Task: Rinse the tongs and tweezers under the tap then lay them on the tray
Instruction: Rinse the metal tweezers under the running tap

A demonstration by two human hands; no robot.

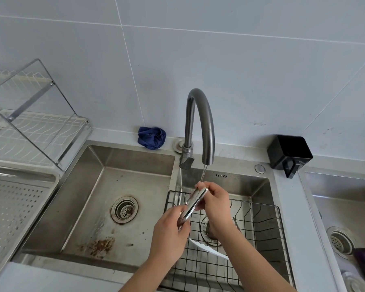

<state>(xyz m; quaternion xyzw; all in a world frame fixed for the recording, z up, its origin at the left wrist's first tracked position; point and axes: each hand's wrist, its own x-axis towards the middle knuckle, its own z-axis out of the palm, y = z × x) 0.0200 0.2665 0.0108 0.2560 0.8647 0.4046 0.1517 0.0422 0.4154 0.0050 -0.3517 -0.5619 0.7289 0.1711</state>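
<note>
1. Nearest, the left hand (171, 226) is curled round the lower end of the tongs (195, 202), steadying them.
2. Their upper end is pinched by the right hand (215, 205) and tilted into the stream from the tap (200, 123).
3. The tray (30, 178) is seen well left of both hands.

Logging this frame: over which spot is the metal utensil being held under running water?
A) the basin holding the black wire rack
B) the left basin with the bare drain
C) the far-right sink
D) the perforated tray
A: the left hand and right hand hold the metal utensil in the tap stream, above the black wire rack.
</note>
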